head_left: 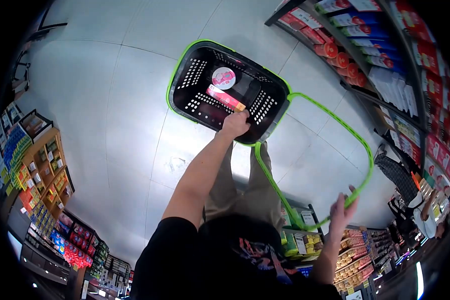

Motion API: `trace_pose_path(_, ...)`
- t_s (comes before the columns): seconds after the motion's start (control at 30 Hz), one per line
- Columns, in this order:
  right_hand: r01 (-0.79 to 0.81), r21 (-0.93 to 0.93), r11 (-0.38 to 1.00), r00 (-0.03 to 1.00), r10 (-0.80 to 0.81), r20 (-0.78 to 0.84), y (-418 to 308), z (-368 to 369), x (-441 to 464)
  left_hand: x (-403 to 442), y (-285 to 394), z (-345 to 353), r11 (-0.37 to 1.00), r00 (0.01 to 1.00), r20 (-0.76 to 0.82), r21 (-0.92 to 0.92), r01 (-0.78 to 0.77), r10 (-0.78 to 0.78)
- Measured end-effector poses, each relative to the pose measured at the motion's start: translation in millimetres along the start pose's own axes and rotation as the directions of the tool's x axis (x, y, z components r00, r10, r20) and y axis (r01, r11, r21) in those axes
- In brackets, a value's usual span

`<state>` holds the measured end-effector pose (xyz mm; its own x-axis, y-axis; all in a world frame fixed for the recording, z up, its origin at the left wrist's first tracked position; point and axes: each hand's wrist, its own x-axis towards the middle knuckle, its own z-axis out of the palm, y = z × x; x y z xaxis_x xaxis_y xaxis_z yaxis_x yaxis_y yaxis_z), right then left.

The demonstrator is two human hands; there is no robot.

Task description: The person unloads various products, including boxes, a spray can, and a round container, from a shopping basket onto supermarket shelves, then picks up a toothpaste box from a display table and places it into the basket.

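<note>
Box's long axis [225, 98]: slants forward and left from the left hand [236, 125].
Box's place: inside the basket [195, 75], just beside a round tub [223, 78]; whether it rests on the bottom, cannot tell.
Left hand: nearer one, fingers clamped on the box's orange end.
Right hand [342, 211]: well apart, rightward, wrapped around the green handle [330, 113].

Beneath you spreads a pale grey floor [135, 80] of large tiles, thin joints crossing it and a bright sheen of reflected light at its middle. To your right rises dark shelving [360, 92] packed with red, blue and white packages [367, 37]; to your left stands a wooden display unit [53, 136], and a white light strip [419, 278] glows lower right.
</note>
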<state>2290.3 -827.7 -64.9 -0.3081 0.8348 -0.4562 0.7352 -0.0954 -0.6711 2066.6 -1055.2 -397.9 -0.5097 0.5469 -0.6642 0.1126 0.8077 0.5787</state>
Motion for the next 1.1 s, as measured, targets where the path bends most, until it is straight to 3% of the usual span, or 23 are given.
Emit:
trace_pose_path(0.07,-0.001,-0.096,0.995,0.998,-0.005,-0.067,9,-5,-6,45,-47,33,0.963,0.996,0.075,0.268,0.019,-0.040)
trace_pose_path(0.13,-0.033,-0.090,0.995,0.989,0.019,-0.144,22,-13,-7,82,-87,65,0.853,0.993,0.121,0.517,-0.074,0.013)
trace_pose_path(0.23,-0.189,-0.143,0.971,0.926,0.128,-0.355,37,-22,-7,137,-135,103,0.688,0.974,0.212,0.696,-0.208,0.079)
trace_pose_path(0.27,-0.227,-0.130,0.965,0.900,0.156,-0.408,40,-25,-7,153,-133,103,0.663,0.953,0.301,0.704,-0.255,0.047)
trace_pose_path(0.3,-0.218,-0.198,0.956,0.917,0.131,-0.377,45,-28,-6,170,-162,132,0.647,0.949,0.247,0.695,-0.314,0.196)
trace_pose_path(0.33,-0.162,-0.203,0.966,0.934,0.084,-0.347,61,-48,-7,184,-167,141,0.599,0.930,0.291,0.712,-0.367,0.224)
trace_pose_path(0.4,-0.159,-0.168,0.973,0.944,0.100,-0.314,61,-45,-4,201,-166,143,0.432,0.911,0.389,0.804,-0.409,0.138)
trace_pose_path(0.47,-0.178,-0.180,0.968,0.933,0.108,-0.342,59,-36,1,211,-182,154,0.522,0.925,0.362,0.771,-0.365,0.112)
trace_pose_path(0.53,-0.194,-0.184,0.964,0.929,0.120,-0.352,63,-28,8,212,-203,163,0.534,0.926,0.332,0.757,-0.377,0.182)
trace_pose_path(0.6,-0.207,-0.197,0.958,0.917,0.119,-0.381,64,-27,10,209,-192,148,0.577,0.904,0.416,0.716,-0.392,0.098)
trace_pose_path(0.63,-0.224,-0.109,0.968,0.905,0.165,-0.392,57,-22,14,199,-189,140,0.561,0.905,0.366,0.712,-0.422,0.216)
trace_pose_path(0.67,-0.226,-0.146,0.963,0.925,0.165,-0.343,57,-27,16,187,-181,132,0.553,0.908,0.361,0.722,-0.416,0.211)
trace_pose_path(0.73,-0.197,-0.096,0.976,0.940,0.160,-0.303,56,-25,19,166,-134,94,0.681,0.915,0.334,0.618,-0.393,0.225)
trace_pose_path(0.8,-0.194,-0.041,0.980,0.952,0.178,-0.250,53,-25,18,140,-104,68,0.734,0.913,0.192,0.547,-0.403,0.359)
trace_pose_path(0.87,-0.158,0.023,0.987,0.972,0.159,-0.173,50,-22,15,113,-68,34,0.842,0.880,-0.089,0.350,-0.410,0.466)
trace_pose_path(0.93,-0.165,0.026,0.986,0.980,0.166,-0.112,51,-21,13,72,1,-26,0.985,0.941,-0.300,0.106,-0.133,0.159)
trace_pose_path(0.97,-0.158,0.050,0.986,0.984,0.162,-0.071,49,-21,13,42,45,-68,0.997,0.932,-0.356,-0.066,0.049,-0.070)
trace_pose_path(1.03,-0.156,0.083,0.984,0.988,0.155,0.026,49,-23,3,14,44,-108,0.919,0.885,-0.461,-0.372,-0.130,-0.062)
trace_pose_path(1.07,-0.107,0.086,0.990,0.993,0.103,0.050,50,-21,2,12,30,-113,0.723,0.904,-0.424,-0.640,-0.260,-0.051)
trace_pose_path(1.1,-0.039,0.095,0.995,0.998,0.033,0.062,46,-19,4,-19,55,-139,0.581,0.932,-0.351,-0.779,-0.238,-0.088)
